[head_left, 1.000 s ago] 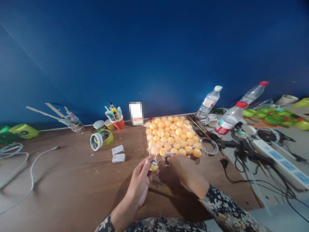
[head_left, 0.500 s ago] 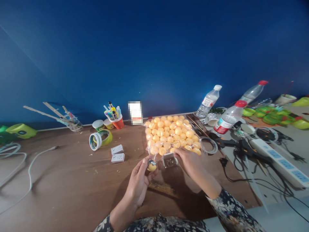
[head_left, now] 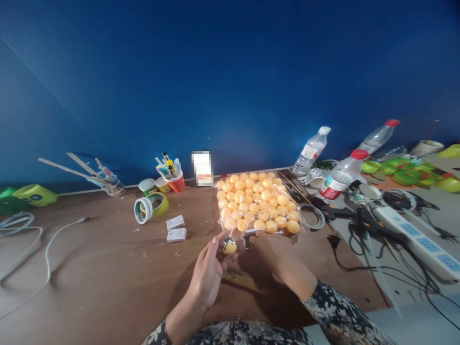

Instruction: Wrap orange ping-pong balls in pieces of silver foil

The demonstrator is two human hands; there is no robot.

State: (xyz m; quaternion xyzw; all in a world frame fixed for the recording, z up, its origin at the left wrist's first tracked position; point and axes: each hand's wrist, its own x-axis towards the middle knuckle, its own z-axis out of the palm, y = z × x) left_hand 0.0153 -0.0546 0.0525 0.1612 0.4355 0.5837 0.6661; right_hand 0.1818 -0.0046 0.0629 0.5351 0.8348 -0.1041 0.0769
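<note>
My left hand [head_left: 208, 273] is closed around a yellow-orange ping-pong ball [head_left: 230, 246], held up between thumb and fingers. Shiny silver pieces, too small to name surely, cover the ball's upper left side. Just right of it, my right hand [head_left: 275, 254] is at a small white-edged box [head_left: 252, 231]. Its fingertips are hidden at the box, so what they pinch, if anything, does not show. Behind both hands lies a clear plastic bag of orange ping-pong balls [head_left: 253, 199]. A brown strip [head_left: 237, 276] lies on the table below the hands.
Two small white boxes [head_left: 176, 234] lie left of the hands. Tape rolls [head_left: 143, 211] and an orange cup of pens [head_left: 176, 182] stand behind them. To the right are plastic bottles [head_left: 338, 179], a power strip [head_left: 419, 239] and black cables [head_left: 359, 268].
My right hand has moved left and lower, now covering much of the small box whose inside showed before. The left hand still holds the ball, turned slightly.
</note>
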